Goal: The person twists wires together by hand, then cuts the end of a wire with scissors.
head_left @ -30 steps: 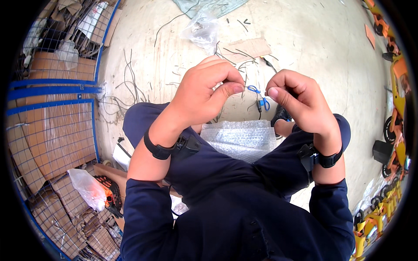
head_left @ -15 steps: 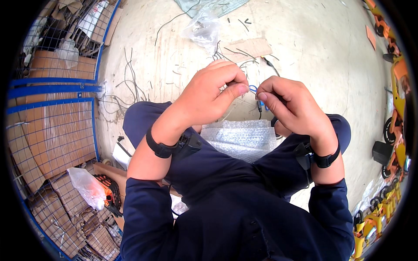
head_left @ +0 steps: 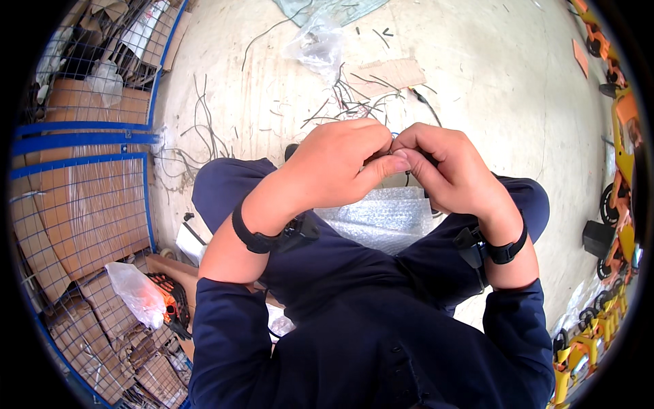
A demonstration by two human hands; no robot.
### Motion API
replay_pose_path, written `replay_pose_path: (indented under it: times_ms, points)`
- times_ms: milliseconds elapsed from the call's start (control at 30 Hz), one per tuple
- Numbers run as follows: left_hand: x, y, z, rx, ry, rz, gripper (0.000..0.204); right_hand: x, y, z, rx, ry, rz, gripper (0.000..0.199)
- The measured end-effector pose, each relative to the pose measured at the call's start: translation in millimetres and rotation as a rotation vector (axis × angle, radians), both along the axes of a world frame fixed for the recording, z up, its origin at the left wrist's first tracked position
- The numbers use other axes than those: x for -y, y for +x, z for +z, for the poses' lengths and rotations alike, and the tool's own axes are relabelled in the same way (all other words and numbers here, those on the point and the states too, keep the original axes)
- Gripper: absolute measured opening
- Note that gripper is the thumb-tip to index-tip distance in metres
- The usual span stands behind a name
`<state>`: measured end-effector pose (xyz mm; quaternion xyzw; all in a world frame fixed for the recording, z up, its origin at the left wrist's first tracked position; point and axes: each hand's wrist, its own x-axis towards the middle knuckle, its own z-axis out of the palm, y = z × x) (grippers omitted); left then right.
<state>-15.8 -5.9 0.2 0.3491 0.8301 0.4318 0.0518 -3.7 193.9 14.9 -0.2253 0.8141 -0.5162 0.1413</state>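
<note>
The person sits low over a pale concrete floor [head_left: 225,88], knees apart, and brings both hands together just above the lap, where the work is close under the eyes. The left hand [head_left: 337,163] is curled, with its thumb stretched toward the other hand and its fingertips drawn in at the meeting point; the right hand [head_left: 446,167] is curled the same way, knuckles up, fingertips pressed against those of the left. Both are pinching something small between them, but the fingers cover it almost wholly, so only a dark sliver shows at the junction and what it is cannot be told. Holding it with both sets of fingertips, close together, suggests fine work that needs a steady grip from two sides. A sheet of bubble wrap [head_left: 385,218] lies across the lap directly beneath the hands, placed, it seems, as a soft surface to catch or rest small parts. Each wrist carries a black band [head_left: 255,238]. On the floor just beyond the hands lies a scatter of short dark wire pieces [head_left: 354,102], within easy reach, with a crumpled clear plastic bag [head_left: 317,48] and a scrap of cardboard [head_left: 392,71] a little farther off. At the left stand blue wire cages [head_left: 82,136] holding flattened cardboard.
</note>
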Motion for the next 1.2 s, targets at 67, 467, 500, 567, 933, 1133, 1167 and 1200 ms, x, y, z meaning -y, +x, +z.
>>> replay_pose_path:
  times_ms: [67,467,500,567,933,1133,1167,1200]
  points:
    - [5,-3,-1,0.034,-0.007,-0.071,0.024,-1,0,-6,-0.081,-0.030,0.050,0.005]
    - [11,4,12,0.927,0.585,-0.319,0.025,-6,5,15,0.604,-0.613,0.176,0.014]
    - [9,5,13,0.984,0.640,-0.327,0.025,-7,6,13,0.639,-0.683,0.194,0.015]
    - [7,8,7,0.989,0.750,-0.357,0.024,-8,6,6,0.670,-0.752,0.224,0.018]
    - [4,10,0,0.940,0.963,-0.444,0.038,-2,6,-16,0.795,-1.092,0.300,0.024]
    - [4,6,-3,0.939,1.055,-0.545,0.039,5,3,-17,0.812,-1.281,0.397,0.022]
    - [4,6,-3,0.952,1.070,-0.551,0.039,6,2,-17,0.802,-1.307,0.421,0.022]
    - [5,6,-3,0.965,1.085,-0.556,0.039,5,2,-16,0.800,-1.292,0.429,0.022]
